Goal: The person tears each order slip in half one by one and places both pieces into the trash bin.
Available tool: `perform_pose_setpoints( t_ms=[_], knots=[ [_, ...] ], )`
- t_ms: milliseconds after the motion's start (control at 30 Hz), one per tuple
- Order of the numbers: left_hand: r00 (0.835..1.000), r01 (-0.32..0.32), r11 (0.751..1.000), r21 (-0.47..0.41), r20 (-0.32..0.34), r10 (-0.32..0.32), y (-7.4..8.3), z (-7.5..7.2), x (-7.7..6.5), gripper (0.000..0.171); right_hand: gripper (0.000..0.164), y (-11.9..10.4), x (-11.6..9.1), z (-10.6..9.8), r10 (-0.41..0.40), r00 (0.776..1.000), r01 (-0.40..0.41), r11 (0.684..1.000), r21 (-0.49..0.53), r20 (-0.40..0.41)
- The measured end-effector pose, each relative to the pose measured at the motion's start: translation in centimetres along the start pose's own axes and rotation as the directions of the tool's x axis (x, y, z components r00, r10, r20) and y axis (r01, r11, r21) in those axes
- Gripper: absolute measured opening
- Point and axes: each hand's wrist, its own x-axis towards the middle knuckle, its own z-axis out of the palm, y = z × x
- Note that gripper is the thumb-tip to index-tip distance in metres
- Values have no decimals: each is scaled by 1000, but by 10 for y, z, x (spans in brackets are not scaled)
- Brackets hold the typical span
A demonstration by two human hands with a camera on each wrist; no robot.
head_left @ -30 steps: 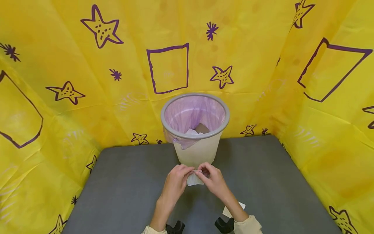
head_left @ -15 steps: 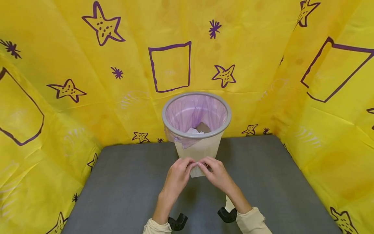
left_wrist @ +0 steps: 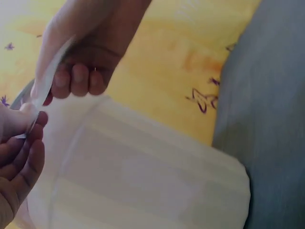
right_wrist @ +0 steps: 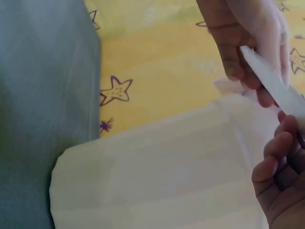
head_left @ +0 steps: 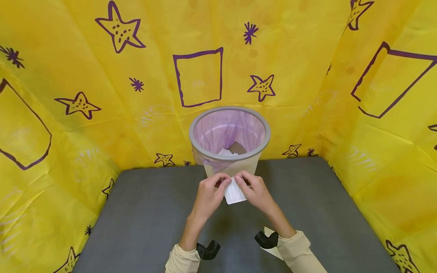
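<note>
Item: beige sleeves (head_left: 183, 259), a pair, at the person's forearms, with curved black wrist pieces (head_left: 209, 250) alongside.

Item: pale cream flat piece, apparently paper (head_left: 274, 253), on the dark grey cloth-like desk (head_left: 146, 220), partly hidden by the right wrist.

Item: small white sheet with fine lines, apparently paper (head_left: 236, 194). Position: in the air between the hands, just in front of the bin. Seen nearly edge-on from both wrists: thin, slightly curved. Handling, by judgement: very light, limp, easily creased or torn, hardly slippery; little force needed. Best hold: thumb against fingertips at the upper edge, one pinch each side, close together if tearing is intended.

Item: left hand (head_left: 209, 194), pinching the sheet's upper left. Right hand (head_left: 257, 193), pinching its upper right; fingertips of the two nearly meet.

Item: tapering cream bin (head_left: 235, 167), upright, grey rim, with a translucent lilac liner (head_left: 247, 129). Contents: white scraps (head_left: 226, 152) and a brownish flat piece (head_left: 237, 148).

Item: yellow cloth backdrop (head_left: 201, 22), purple starfish and outlines, behind the bin.
</note>
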Motion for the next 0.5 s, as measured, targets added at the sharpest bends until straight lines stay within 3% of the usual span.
perform_pose_setpoints(
  t_ms=[133, 233, 367, 500],
  knots=[
    [992, 116, 990, -80, -44, -120, 4, 4, 3, 8, 9, -4, 1, 7, 10, 997, -12, 1000, -15, -78],
    [983, 159, 984, -85, -83, -166, 6, 8, 3, 11, 8, -8, 1, 13, 2, 987, -8, 999, -38, -158],
    [976, 157, 985, -75, -140, -166, 7, 15, 2, 11, 9, -26, 2, 14, 33, 974, -37, 999, -14, -224],
    [971, 65, 997, -36, -226, -71, 6, 23, 0, 9, 12, -42, 3, 11, 153, 961, -141, 988, 69, -229]
  ],
)
